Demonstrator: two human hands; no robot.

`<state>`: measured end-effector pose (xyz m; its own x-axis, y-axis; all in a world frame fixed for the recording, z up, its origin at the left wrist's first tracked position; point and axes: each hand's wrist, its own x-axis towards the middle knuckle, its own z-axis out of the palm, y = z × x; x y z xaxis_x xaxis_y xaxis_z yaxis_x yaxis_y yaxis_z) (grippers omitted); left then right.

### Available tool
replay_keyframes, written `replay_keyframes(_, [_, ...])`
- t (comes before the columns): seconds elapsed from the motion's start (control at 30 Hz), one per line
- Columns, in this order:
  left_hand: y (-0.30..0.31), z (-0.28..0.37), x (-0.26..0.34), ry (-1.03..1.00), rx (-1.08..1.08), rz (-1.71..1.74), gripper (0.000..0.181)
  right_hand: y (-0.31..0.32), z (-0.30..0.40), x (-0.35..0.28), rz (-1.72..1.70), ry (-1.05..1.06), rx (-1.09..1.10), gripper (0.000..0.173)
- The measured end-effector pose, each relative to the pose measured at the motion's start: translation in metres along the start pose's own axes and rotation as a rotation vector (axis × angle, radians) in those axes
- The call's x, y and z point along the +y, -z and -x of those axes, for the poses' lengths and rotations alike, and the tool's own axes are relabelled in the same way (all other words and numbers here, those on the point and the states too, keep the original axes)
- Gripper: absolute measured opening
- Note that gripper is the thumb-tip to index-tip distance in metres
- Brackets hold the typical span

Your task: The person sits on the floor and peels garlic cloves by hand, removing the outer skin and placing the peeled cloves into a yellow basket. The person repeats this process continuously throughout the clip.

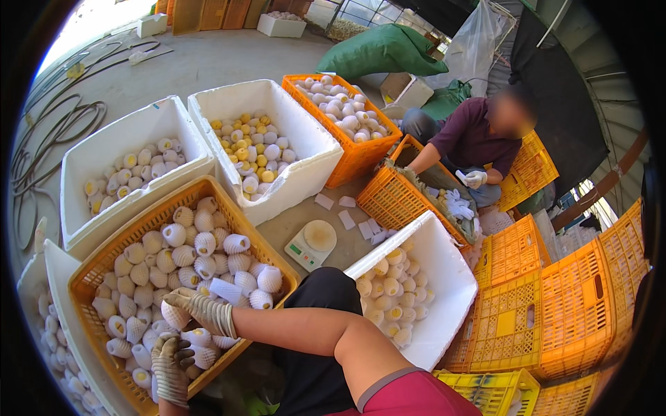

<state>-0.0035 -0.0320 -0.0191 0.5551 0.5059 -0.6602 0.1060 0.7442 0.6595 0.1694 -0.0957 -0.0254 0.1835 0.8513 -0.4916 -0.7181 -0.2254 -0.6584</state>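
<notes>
Both my hands wear pale knit work gloves and are over a large orange plastic crate (221, 195) filled with round yellow fruits in white foam net sleeves. My right hand (200, 309) holds one foam-sleeved fruit (176, 315) between thumb and fingers. Just below it, my left hand (170, 366) is at the crate's near side, fingers curled beside sleeved fruits; whether it grips one is hidden. An empty-looking white foam sleeve (226, 290) lies on the fruits near my right wrist.
White foam boxes (122, 122) of fruit stand beyond the crate, another (447, 296) at right. A digital scale (311, 244) sits on the floor near my knee. A co-worker (468, 125) reaches into an orange crate (387, 192). Stacked orange crates (575, 307) stand far right.
</notes>
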Motion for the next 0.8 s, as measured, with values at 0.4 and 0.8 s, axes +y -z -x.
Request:
replay_keyframes(0.4, [0.0063, -0.0027, -0.0012, 0.010, -0.074, 0.004, 0.010, -0.0022, 0.0027, -0.0035, -0.003, -0.013, 0.006, 0.037])
replay_keyframes(0.8, [0.0034, -0.0004, -0.0010, 0.006, -0.071, -0.055, 0.010, -0.0017, 0.0001, -0.0024, -0.012, -0.014, 0.010, 0.035])
